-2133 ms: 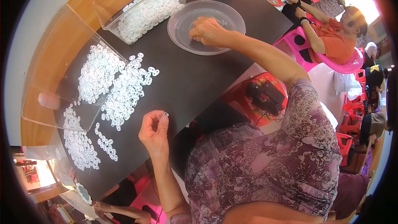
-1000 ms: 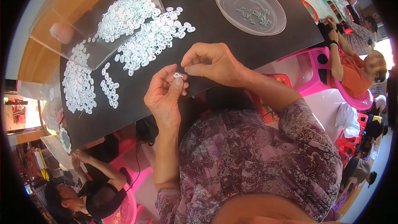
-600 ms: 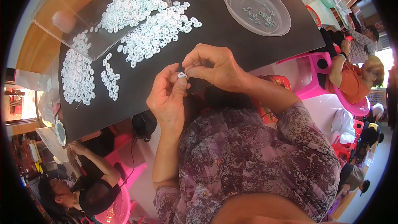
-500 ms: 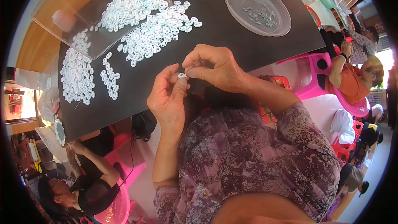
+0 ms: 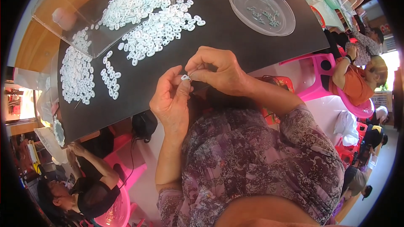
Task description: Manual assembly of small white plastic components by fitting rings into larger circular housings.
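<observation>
Left hand [image 5: 170, 103] pinches small white ring [image 5: 185, 77]; right hand [image 5: 214, 69] closes fingertips on same ring. Keep both grips firm, above desk [image 5: 235, 33] edge, near ring pile [image 5: 160, 29].

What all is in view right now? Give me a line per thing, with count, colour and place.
small plastic pieces: too many to count, white, heaped and spread on the table's far left
table: one, black, ahead of the person
clear tray: one, transparent, far left, partly over the white pieces
round dish: one, clear, far right of table, small dark bits inside
pink stools: several, right of table
other people: one in orange at right, one in black lower left
single white piece: one, pinched between both hands
left hand: holds the piece from below
right hand: pinches it from above
</observation>
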Action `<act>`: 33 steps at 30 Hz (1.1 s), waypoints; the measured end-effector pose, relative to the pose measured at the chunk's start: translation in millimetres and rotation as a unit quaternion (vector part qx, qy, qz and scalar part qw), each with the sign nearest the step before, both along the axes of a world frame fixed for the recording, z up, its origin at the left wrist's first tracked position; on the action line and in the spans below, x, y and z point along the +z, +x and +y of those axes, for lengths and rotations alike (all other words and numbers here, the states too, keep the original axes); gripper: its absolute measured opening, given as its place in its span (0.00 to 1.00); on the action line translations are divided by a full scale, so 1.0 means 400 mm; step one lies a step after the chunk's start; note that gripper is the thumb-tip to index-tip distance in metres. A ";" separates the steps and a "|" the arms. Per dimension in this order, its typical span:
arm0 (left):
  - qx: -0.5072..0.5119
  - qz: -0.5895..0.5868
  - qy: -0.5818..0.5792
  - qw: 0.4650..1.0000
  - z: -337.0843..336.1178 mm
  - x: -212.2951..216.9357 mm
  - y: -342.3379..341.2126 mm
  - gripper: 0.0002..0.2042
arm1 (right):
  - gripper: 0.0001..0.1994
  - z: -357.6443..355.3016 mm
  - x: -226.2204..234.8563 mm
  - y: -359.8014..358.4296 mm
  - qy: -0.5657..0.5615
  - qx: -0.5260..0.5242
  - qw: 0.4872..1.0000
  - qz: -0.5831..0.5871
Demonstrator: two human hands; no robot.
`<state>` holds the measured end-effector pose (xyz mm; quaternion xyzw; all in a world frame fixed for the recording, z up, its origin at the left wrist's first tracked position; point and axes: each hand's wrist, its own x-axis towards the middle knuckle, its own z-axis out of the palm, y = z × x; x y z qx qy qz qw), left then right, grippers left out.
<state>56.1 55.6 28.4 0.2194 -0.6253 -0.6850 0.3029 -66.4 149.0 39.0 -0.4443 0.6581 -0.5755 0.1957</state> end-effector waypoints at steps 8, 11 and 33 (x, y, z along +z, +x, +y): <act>0.016 -0.005 -0.074 0.997 0.001 -0.014 -0.007 0.12 | 0.06 -0.020 -0.023 -0.009 -0.063 -0.001 0.983 0.172; 0.013 0.006 -0.036 0.999 -0.004 -0.017 -0.006 0.13 | 0.05 -0.022 -0.023 -0.015 -0.058 -0.002 0.981 0.187; 0.021 -0.003 -0.047 0.999 -0.014 -0.040 -0.015 0.17 | 0.04 -0.013 -0.033 -0.016 0.088 0.026 0.996 -0.013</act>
